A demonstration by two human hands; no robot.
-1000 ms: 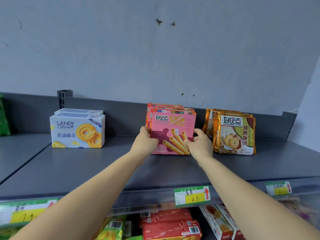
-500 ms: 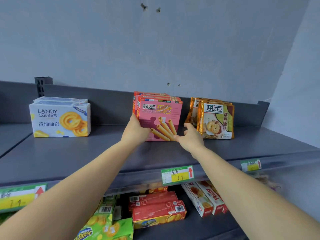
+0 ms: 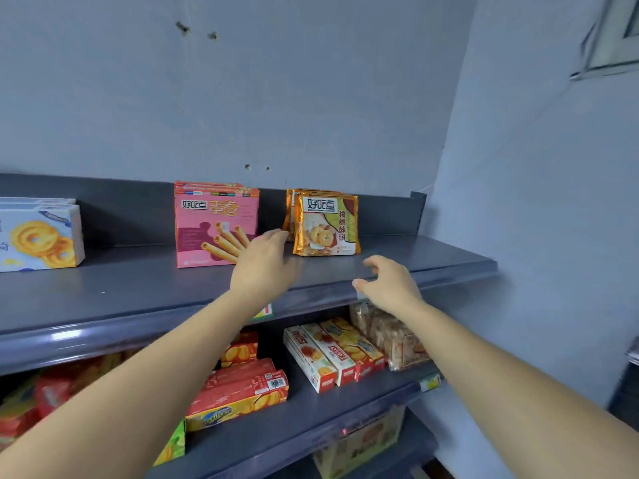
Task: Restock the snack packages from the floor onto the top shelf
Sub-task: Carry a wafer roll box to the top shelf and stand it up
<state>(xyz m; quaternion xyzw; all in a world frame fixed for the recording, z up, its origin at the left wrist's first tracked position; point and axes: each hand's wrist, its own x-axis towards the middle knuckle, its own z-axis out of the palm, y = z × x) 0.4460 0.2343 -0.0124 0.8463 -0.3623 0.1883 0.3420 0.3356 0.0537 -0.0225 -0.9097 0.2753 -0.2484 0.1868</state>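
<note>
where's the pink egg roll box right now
In the head view, the pink egg roll box stands upright on the top shelf, left of centre, between the white cookie box on its left and the orange cookie bags on its right.

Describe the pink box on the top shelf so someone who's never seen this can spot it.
Find the grey top shelf against the wall. Near its middle, between the white-and-blue cookie box at left and the orange foil bags at right, stands the pink box, fronting a short row. It alone is pink, printed with golden rolled wafer sticks.
</note>
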